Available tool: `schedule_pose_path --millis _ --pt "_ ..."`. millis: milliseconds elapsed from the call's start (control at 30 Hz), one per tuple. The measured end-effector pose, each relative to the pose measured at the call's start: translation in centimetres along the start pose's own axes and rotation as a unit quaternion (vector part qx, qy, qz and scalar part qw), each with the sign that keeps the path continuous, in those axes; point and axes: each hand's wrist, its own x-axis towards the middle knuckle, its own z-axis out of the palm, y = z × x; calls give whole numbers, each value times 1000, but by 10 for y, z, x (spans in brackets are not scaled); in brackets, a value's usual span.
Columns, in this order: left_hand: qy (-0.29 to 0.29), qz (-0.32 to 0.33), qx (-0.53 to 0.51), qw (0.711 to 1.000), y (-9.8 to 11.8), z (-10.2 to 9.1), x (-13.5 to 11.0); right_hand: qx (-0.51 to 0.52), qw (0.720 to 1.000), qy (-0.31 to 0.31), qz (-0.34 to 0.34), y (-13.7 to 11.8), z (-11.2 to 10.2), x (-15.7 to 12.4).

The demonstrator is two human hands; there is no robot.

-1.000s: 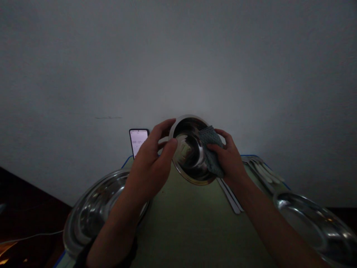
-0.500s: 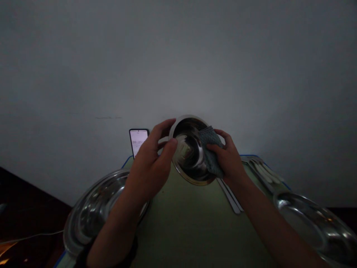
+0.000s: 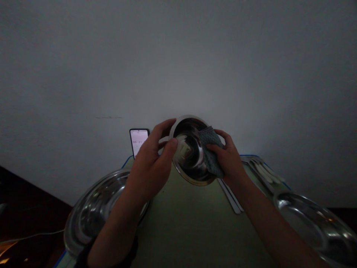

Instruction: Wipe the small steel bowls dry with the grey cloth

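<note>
A shiny metal bowl is held up over the far part of the table, tilted so its inside faces me. My left hand grips its left rim, thumb at the inner edge and fingers behind. In my right hand is a folded grey-green cloth, pinched over the bowl's right rim. Part of the cloth lies against the inner wall. The fingers of my right hand behind the bowl are mostly hidden.
Large metal basins stand at the left, partly behind my forearm. Another metal basin is at the right, near several white-handled utensils. Two flat metal strips lie on the green tabletop. A phone showing a timer leans on the wall.
</note>
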Motion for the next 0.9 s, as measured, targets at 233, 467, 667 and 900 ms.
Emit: schedule_pose_path --millis 233,467,667,900 --pt "-7 -1 -9 1000 -1 0 0 -5 1000 -1 4 -1 1 0" --pt "-1 4 14 1000 1 0 1 -6 1000 -1 0 0 0 0" --pt "-4 -1 8 1000 1 0 0 -3 1000 -1 4 -1 0 -1" --pt "1 -1 2 1000 -1 0 1 8 1000 -4 4 -2 2 -1"
